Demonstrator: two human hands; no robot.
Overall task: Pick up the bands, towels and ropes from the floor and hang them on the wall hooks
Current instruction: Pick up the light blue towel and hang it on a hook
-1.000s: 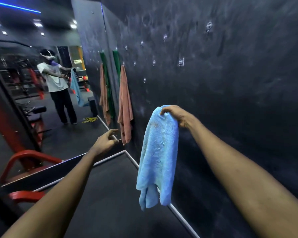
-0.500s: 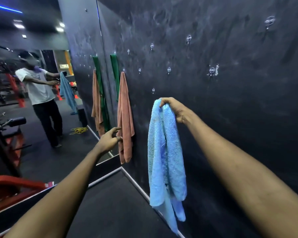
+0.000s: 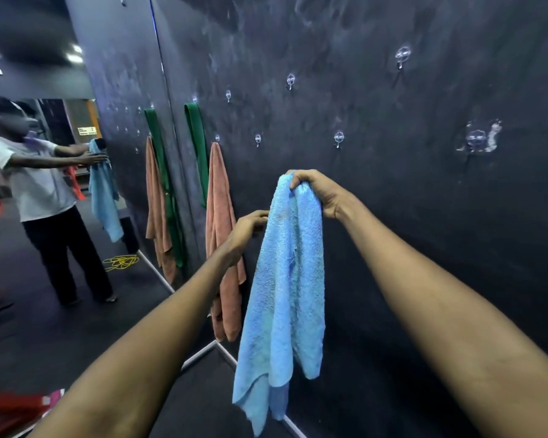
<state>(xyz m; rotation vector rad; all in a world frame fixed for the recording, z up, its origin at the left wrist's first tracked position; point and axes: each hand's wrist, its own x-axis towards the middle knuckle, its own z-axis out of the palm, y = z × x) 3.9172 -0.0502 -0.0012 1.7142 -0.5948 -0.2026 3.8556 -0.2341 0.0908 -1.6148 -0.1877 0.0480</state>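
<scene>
The towel point(image 3: 285, 279) hangs in a long bunch from your right hand point(image 3: 317, 194), which is fisted round its top. The rest dangles free below your wrist. Your left hand point(image 3: 247, 229) is loose-fingered, with its tips just at the towel's left edge below the right fist, and it grips nothing that shows.

As I judge it, the risk is the bunch itself. You hold a thick wad, and the hook point(image 3: 338, 139) above your right knuckles is small, clear and looks like a stick-on type on the wall point(image 3: 424, 216). If you push a wad over it, the cloth may catch only the tip and slide off once you let go, or its weight may pull the hook loose. Have the left hand pinch out a single layer first.

Up and just left of your right hand another hook point(image 3: 258, 139) is free, but it sits near the orange towel point(image 3: 222, 235) and the band point(image 3: 198, 153). A swing that way could knock them down.

Far left of your left hand, the mirror shows a rope point(image 3: 121, 262) lying on the floor, so mind your feet.
</scene>
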